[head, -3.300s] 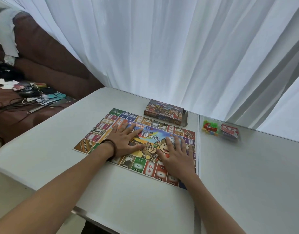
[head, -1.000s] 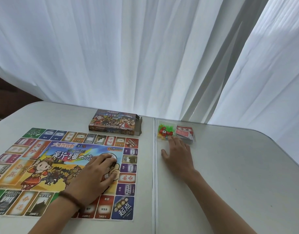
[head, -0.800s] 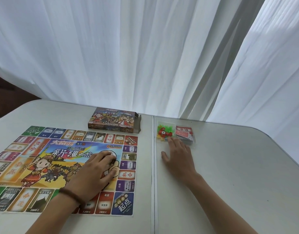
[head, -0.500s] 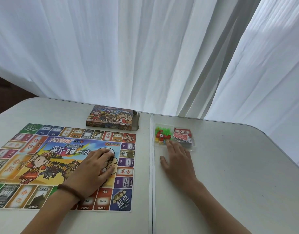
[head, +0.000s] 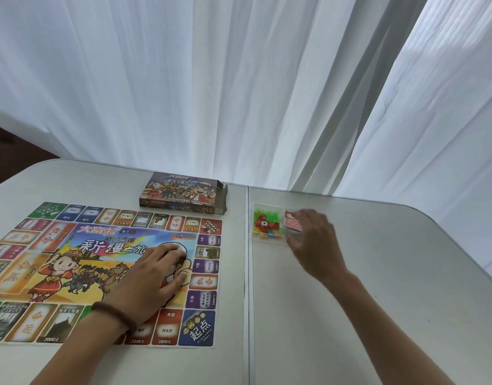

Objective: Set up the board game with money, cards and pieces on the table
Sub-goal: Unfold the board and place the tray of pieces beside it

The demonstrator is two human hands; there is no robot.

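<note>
A colourful printed paper game board (head: 72, 259) lies flat on the left half of the white tabletop (head: 392, 287). Its long axis runs left to right, and its central picture and title read upright from the near edge. Its right edge stops just short of the seam (head: 247, 273) that splits the tabletop, with a blue corner square (head: 199, 327) at the near right. The left hand (head: 150, 276) rests palm down on the right part of the board, fingers loosely curved and pointing far-right, gripping nothing. A dark beaded bracelet (head: 114, 315) circles its wrist.

Just beyond the board's far edge sits a flat rectangular cardboard game box (head: 180, 194). It also lies lengthwise left to right, with the flap at its right end standing open.

Right of the seam lies a clear plastic bag (head: 267, 226). It holds small red, green and yellow plastic pieces (head: 262, 225) at its left end and a stack of red-backed cards (head: 292, 224) at its right. The right hand (head: 314, 243) is over the bag's right end, fingers bent down at the cards. It is blurred, and I cannot tell whether it has hold of them.

White pleated curtains (head: 211, 79) hang behind the tabletop.
</note>
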